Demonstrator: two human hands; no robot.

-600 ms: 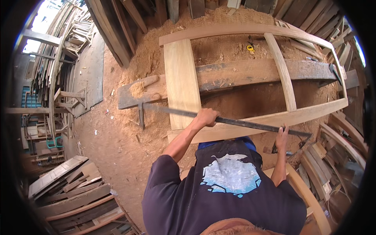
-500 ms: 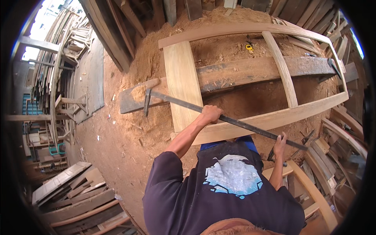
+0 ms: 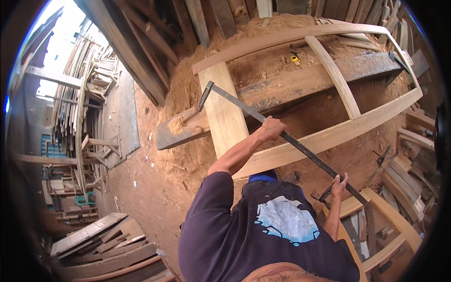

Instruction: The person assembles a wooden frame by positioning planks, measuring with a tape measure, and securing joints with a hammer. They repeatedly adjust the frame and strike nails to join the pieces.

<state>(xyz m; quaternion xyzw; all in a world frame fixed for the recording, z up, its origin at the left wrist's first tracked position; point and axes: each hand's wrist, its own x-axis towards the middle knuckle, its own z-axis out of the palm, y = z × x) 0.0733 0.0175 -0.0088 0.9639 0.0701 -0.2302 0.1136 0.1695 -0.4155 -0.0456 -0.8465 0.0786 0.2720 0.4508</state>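
Note:
A long dark metal bar clamp (image 3: 253, 113) slants across in front of me, its fixed jaw (image 3: 205, 96) over the wide end board of a pale wooden frame (image 3: 228, 110). My left hand (image 3: 273, 128) is wrapped round the middle of the bar. Lower down, towards the bar's right end, my right hand (image 3: 338, 185) grips it with a finger raised; a dark sliding jaw shows beside that wrist. The frame has long side rails and a crosspiece (image 3: 333, 77), and lies over a thick, dusty beam (image 3: 296, 80). Another dark clamp (image 3: 398, 61) sits at the frame's far right end.
Sawdust covers the ground, and a yellow tape measure (image 3: 294, 58) lies beyond the beam. A second wooden frame (image 3: 387, 254) is at my lower right, near stacked offcuts (image 3: 404, 185). More boards (image 3: 101, 239) are piled at lower left; planks lean at the back.
The clamp has tilted more steeply: its jaw end has risen and shifted right, while its other end has dropped. Both hands keep their hold. The whole view has turned slightly.

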